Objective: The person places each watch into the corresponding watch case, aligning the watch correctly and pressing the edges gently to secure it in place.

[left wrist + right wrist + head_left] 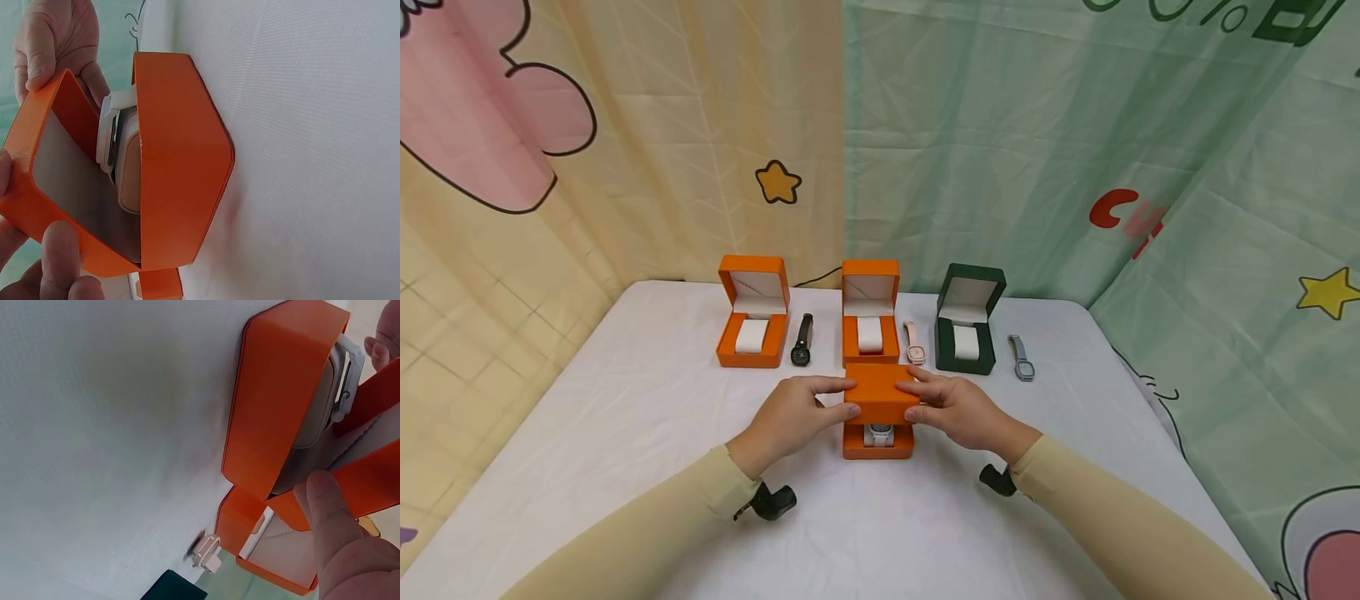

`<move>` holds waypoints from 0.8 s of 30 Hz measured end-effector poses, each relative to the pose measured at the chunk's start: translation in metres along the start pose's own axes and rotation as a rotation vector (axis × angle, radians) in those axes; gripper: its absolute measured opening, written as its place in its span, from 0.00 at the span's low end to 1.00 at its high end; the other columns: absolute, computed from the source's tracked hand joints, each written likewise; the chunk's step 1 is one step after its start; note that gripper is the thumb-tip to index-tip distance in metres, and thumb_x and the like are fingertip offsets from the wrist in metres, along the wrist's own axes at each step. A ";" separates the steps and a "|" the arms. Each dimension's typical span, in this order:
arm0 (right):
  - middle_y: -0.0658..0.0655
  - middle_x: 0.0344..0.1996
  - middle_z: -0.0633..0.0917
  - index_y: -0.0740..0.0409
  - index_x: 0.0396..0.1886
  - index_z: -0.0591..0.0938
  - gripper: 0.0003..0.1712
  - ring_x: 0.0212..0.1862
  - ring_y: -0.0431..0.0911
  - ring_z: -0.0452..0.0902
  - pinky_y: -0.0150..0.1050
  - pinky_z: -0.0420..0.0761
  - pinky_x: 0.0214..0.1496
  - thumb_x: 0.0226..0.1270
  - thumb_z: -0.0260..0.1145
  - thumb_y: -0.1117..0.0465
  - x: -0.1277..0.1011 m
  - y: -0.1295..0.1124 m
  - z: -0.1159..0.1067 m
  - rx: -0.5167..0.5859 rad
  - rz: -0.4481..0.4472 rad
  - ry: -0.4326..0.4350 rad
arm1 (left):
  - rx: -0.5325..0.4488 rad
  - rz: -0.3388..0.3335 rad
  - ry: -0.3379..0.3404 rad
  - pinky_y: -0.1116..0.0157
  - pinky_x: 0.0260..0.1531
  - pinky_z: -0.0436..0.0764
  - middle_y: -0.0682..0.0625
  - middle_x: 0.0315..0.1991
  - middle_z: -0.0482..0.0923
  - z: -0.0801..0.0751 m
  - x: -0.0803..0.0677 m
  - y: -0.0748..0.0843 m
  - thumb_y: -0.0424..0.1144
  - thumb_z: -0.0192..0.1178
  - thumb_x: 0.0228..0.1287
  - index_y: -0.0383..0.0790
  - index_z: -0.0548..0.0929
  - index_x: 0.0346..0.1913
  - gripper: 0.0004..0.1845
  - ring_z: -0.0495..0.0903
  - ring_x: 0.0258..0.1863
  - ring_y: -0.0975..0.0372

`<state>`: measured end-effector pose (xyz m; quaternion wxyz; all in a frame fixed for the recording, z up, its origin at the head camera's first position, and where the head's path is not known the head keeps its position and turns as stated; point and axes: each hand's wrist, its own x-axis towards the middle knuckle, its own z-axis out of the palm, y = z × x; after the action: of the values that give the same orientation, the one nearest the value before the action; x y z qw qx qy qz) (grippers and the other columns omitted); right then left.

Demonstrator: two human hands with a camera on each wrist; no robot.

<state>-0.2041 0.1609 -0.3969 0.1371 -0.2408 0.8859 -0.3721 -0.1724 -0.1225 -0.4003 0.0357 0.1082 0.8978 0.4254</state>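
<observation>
A small orange watch box (pixel 877 446) stands on the white table near me, its hinged lid (pixel 880 398) tilted partly down over the base. My left hand (pixel 842 398) pinches the lid's left edge between thumb and fingers, and my right hand (pixel 908 400) pinches its right edge. Inside, a white watch (pixel 880 433) is wrapped on a pale cushion. In the left wrist view the watch (pixel 115 137) shows in the gap between the lid (pixel 37 169) and the base (pixel 181 162). The right wrist view shows my thumb (pixel 331 519) on the lid (pixel 369 478).
Three open boxes stand in a row behind: an orange one (pixel 752 312), another orange one (pixel 870 312) and a dark green one (pixel 967 321), each with a white cushion. Right of each lies a watch: black (pixel 801 340), pink (pixel 914 343), grey-blue (pixel 1021 358). Curtains hang behind the table.
</observation>
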 end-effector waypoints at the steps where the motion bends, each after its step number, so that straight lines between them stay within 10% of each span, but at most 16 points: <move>1: 0.53 0.82 0.65 0.44 0.74 0.78 0.32 0.81 0.59 0.63 0.52 0.77 0.73 0.71 0.71 0.50 0.000 0.001 0.001 0.000 0.003 0.000 | 0.002 0.000 0.001 0.66 0.27 0.77 0.49 0.64 0.85 0.000 0.000 -0.001 0.51 0.74 0.65 0.52 0.89 0.61 0.23 0.78 0.29 0.61; 24: 0.51 0.82 0.65 0.42 0.70 0.81 0.29 0.79 0.59 0.67 0.55 0.75 0.75 0.70 0.74 0.53 -0.007 -0.001 0.013 -0.046 0.052 0.054 | -0.009 -0.020 0.032 0.68 0.23 0.71 0.54 0.41 0.89 0.010 -0.010 -0.005 0.49 0.76 0.63 0.53 0.90 0.60 0.22 0.76 0.24 0.63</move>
<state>-0.1919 0.1560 -0.4048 0.1171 -0.2108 0.9035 -0.3543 -0.1617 -0.1202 -0.4109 0.0259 0.0925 0.8973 0.4309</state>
